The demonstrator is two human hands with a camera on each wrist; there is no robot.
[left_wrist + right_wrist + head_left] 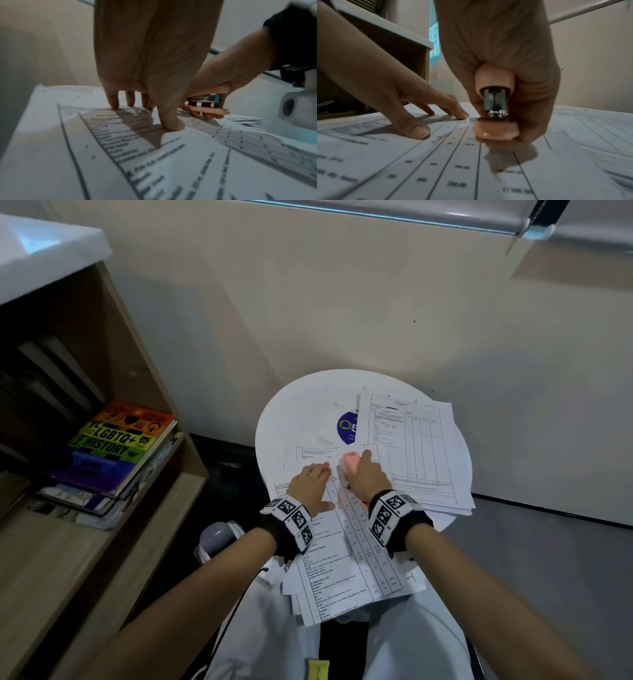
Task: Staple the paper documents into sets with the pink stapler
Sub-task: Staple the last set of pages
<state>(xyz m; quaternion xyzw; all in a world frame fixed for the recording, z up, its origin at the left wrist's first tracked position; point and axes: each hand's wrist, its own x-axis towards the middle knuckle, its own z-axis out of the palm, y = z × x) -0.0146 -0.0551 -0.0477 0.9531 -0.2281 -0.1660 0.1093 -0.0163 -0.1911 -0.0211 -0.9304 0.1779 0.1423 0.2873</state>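
A set of printed sheets (342, 559) lies across the near edge of the round white table (294, 412) and hangs over it toward my lap. My left hand (310, 486) presses on the sheets (120, 148) with straight fingers (114, 102) and thumb down. Just to its right, my right hand (364, 475) grips the pink stapler (351, 460) at the far end of that set. From the right wrist view the stapler (495, 105) is seen from behind, its base (494, 131) above the paper (436, 162), fingers under it. The left wrist view shows the stapler (205, 106) from the side.
A second stack of printed pages (414, 450) covers the right side of the table, partly over a blue round sticker (346, 428). A wooden shelf (113, 508) with a pile of books (116, 446) stands on the left. A cream wall (376, 302) rises behind the table.
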